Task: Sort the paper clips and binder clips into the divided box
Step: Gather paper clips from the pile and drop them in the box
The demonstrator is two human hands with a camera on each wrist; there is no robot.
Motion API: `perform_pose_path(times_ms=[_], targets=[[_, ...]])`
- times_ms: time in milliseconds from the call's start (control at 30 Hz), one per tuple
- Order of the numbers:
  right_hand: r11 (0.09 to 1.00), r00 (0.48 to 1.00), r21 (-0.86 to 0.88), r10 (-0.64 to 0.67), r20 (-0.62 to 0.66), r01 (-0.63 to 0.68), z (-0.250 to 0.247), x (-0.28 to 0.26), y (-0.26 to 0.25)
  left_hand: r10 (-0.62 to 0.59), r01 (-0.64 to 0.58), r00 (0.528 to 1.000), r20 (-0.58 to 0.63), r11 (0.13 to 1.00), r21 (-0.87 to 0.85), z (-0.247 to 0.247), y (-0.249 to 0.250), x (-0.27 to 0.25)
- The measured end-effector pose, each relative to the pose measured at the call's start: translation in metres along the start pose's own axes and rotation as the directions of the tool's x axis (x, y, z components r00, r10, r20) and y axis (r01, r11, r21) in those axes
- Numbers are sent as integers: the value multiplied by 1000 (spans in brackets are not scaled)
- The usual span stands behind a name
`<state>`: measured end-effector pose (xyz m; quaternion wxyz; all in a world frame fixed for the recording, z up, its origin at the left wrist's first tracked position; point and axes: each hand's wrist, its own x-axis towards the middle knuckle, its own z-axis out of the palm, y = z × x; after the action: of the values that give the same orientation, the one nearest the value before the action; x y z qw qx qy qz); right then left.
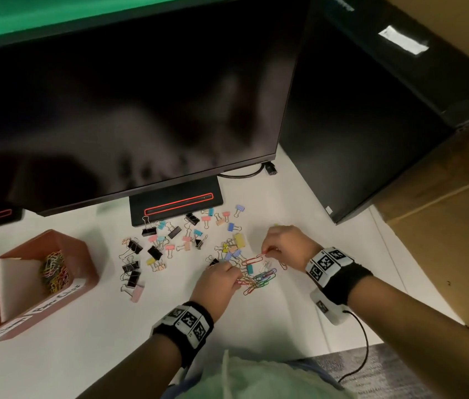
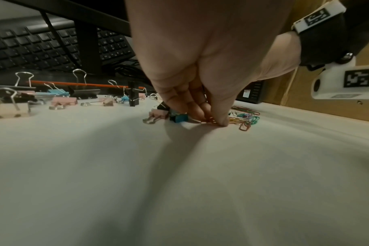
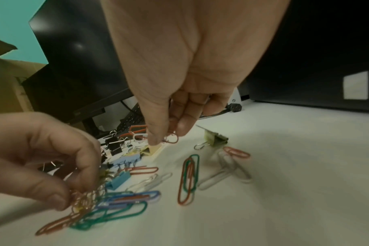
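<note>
Coloured paper clips (image 1: 257,276) lie in a loose pile on the white desk, between my two hands. My left hand (image 1: 234,274) pinches a bunch of small paper clips (image 3: 85,197) at the pile's near left edge, fingertips (image 2: 222,122) down on the desk. My right hand (image 1: 266,250) pinches a red paper clip (image 3: 171,139) just above the pile's far side. Binder clips (image 1: 169,240) in black, pink, blue and yellow are scattered to the left and behind. The brown divided box (image 1: 82,254) stands at the far left, with paper clips (image 1: 54,273) in one compartment.
A large dark monitor (image 1: 126,96) hangs over the back of the desk, its stand (image 1: 175,204) just behind the binder clips. A black computer case (image 1: 371,125) stands at the right. A keyboard (image 2: 42,45) lies behind the stand. A cable (image 1: 360,349) trails from my right wrist.
</note>
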<state>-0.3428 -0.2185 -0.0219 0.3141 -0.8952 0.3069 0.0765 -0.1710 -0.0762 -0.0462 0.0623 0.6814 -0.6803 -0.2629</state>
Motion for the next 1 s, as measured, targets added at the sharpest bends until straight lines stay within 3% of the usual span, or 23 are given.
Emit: perform_pose_path(times_ms=[233,467,600,733,867,1000], targets=[[997,985,45,-72,157,65,18,-26,-8,40,-40,998,-42,999,9,0,-2,0],[997,999,-62,-43,31,45,40,-21,-24,48,-77,992,116,961,265,-3,-10,-1],[988,999,-146,-47,22,50,39,-17,-30,51,-73,995,82,954,292,-4,-23,-8],[986,998,-162,-36,49,43,35,-19,-30,61,-55,997,-37,988,146,-15,-26,-17],[990,997,-137,-33,67,42,32,-19,-37,-82,70,988,-134,993,-96,-35,-34,-30],[995,997,-76,-53,54,57,23,-8,-57,-164,95,944,-287,966,-240,-67,-50,-54]])
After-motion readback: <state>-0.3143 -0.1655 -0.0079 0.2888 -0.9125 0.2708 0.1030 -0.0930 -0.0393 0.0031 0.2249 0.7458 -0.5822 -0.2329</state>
